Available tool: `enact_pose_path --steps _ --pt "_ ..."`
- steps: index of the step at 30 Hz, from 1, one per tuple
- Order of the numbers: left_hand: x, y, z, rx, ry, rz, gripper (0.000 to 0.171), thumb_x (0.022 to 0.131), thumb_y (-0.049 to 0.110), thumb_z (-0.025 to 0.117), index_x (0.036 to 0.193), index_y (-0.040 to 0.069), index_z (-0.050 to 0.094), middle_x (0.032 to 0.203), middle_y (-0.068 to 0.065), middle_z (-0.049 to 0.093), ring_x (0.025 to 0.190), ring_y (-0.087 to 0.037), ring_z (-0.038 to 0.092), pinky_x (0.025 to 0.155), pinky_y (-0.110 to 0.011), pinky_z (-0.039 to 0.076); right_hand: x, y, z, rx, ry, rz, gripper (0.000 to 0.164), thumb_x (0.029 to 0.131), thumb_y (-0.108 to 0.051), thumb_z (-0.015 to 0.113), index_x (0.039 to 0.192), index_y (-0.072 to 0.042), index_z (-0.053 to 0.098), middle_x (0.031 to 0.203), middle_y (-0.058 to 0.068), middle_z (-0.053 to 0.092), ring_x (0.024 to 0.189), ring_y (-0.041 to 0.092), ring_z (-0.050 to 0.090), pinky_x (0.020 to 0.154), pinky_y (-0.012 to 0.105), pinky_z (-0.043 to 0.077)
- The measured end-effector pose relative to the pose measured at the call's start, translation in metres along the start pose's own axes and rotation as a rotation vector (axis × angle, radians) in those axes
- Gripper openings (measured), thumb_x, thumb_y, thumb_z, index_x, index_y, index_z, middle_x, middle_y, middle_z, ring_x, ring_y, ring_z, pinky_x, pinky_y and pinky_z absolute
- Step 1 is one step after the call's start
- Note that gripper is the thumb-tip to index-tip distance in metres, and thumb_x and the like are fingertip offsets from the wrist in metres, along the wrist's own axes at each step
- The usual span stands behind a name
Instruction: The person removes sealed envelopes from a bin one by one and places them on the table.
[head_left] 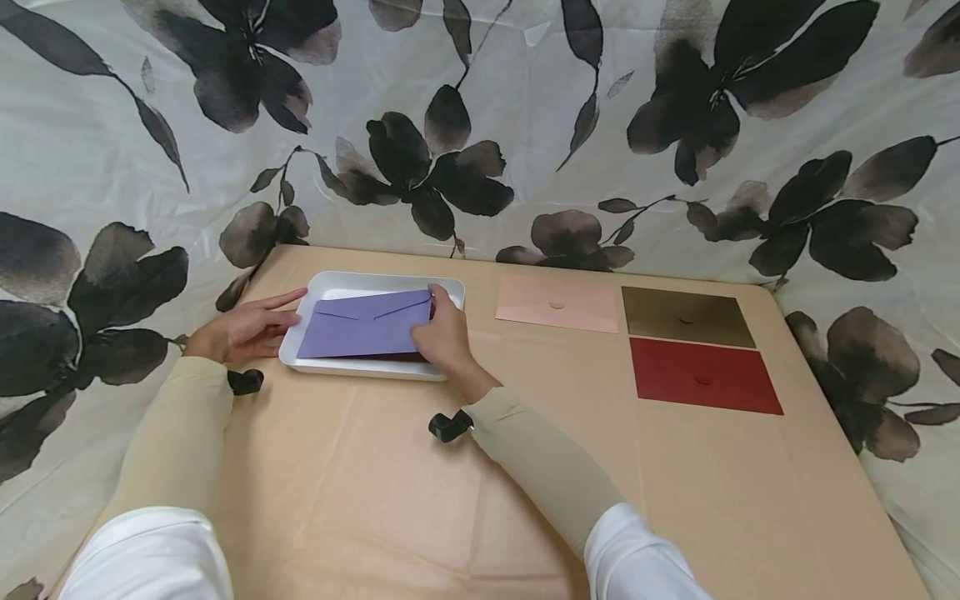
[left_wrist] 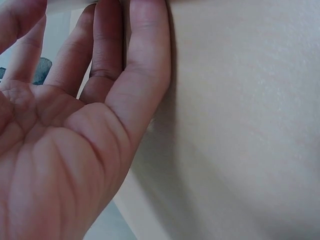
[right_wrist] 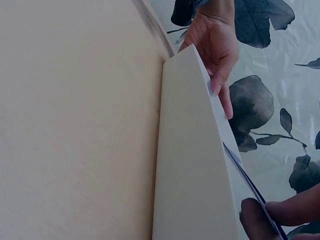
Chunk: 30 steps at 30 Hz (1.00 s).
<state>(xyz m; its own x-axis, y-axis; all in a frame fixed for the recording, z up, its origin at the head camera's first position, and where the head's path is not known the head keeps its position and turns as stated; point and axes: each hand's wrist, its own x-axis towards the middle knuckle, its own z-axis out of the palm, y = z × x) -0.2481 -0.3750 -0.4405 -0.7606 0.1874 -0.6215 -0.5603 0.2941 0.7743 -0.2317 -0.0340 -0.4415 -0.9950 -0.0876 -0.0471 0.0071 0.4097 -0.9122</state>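
Note:
A white tray [head_left: 303, 364] with low walls stands on the table's far left part. In it lies a purple envelope [head_left: 360, 329], tilted, with its right end raised off the tray floor. My right hand [head_left: 444, 337] pinches that right end between thumb and fingers; the pinched edge also shows in the right wrist view. At the tray's left end is my left hand [head_left: 251, 329], its fingers extended and the fingertips at the tray wall. Under the envelope's front edge a dark brownish strip is visible, mostly hidden.
To the right of the tray lie a pink envelope [head_left: 555, 302], an olive-brown envelope [head_left: 686, 317] and a red envelope [head_left: 705, 375]. The tan table [head_left: 555, 467] meets a white cloth with dark flowers [head_left: 525, 50] at its back and sides.

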Motion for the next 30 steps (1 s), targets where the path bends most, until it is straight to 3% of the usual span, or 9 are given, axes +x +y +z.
enact_pose_path --steps 3,9,16,17,24,27,30 --pt "0.000 0.000 0.000 -0.001 -0.005 0.004 0.081 0.106 0.031 0.061 0.165 0.044 0.008 0.140 0.009 0.045 0.106 0.000 0.062 0.095 -0.032 0.060 0.002 0.002 -0.001 0.065 -0.040 0.014 0.075 0.082 0.010 0.066 0.152 -0.008 0.051 0.130 0.018 0.069 0.110 0.025 0.063 0.094 0.040 0.058" --pt "0.000 -0.001 -0.003 -0.031 -0.025 0.015 0.080 0.107 0.030 0.060 0.166 0.044 0.007 0.117 0.026 0.064 0.106 0.001 0.063 0.094 -0.032 0.060 0.006 0.007 -0.006 0.319 -0.149 0.051 0.079 0.078 0.020 0.061 0.151 -0.009 0.052 0.135 0.012 0.071 0.110 0.020 0.062 0.091 0.032 0.055" --pt "0.002 -0.004 -0.004 -0.050 -0.037 0.027 0.082 0.106 0.030 0.061 0.166 0.042 0.007 0.111 0.030 0.066 0.106 0.003 0.065 0.093 -0.033 0.060 0.007 0.012 -0.013 0.433 -0.168 0.073 0.077 0.079 0.024 0.058 0.147 -0.013 0.057 0.144 0.013 0.066 0.117 0.020 0.064 0.090 0.032 0.055" --pt "0.002 -0.005 -0.004 -0.051 -0.036 0.028 0.082 0.106 0.029 0.061 0.166 0.042 0.007 0.118 0.027 0.064 0.106 0.003 0.065 0.093 -0.033 0.060 0.008 0.013 -0.014 0.437 -0.164 0.081 0.076 0.080 0.023 0.059 0.146 -0.014 0.058 0.144 0.012 0.066 0.118 0.019 0.064 0.091 0.032 0.055" --pt "-0.003 -0.009 -0.002 -0.040 -0.042 0.046 0.080 0.108 0.029 0.057 0.167 0.041 0.004 0.119 0.025 0.062 0.107 0.002 0.066 0.093 -0.034 0.061 0.008 0.018 -0.028 0.480 -0.133 0.137 0.075 0.080 0.026 0.060 0.143 -0.015 0.062 0.141 0.011 0.068 0.114 0.021 0.068 0.095 0.039 0.060" --pt "-0.002 -0.007 -0.002 -0.030 -0.030 0.037 0.077 0.109 0.031 0.056 0.166 0.043 0.006 0.146 0.010 0.052 0.108 0.002 0.066 0.096 -0.034 0.060 0.008 0.021 -0.038 0.507 -0.124 0.150 0.075 0.081 0.027 0.060 0.144 -0.014 0.062 0.143 0.012 0.066 0.116 0.023 0.067 0.096 0.041 0.060" --pt "0.000 -0.004 -0.002 -0.024 -0.028 0.025 0.075 0.109 0.031 0.054 0.166 0.045 0.006 0.169 -0.006 0.026 0.109 0.002 0.065 0.098 -0.035 0.060 0.008 0.024 -0.050 0.509 -0.113 0.167 0.075 0.082 0.027 0.060 0.144 -0.016 0.062 0.144 0.012 0.066 0.116 0.023 0.067 0.094 0.040 0.061"
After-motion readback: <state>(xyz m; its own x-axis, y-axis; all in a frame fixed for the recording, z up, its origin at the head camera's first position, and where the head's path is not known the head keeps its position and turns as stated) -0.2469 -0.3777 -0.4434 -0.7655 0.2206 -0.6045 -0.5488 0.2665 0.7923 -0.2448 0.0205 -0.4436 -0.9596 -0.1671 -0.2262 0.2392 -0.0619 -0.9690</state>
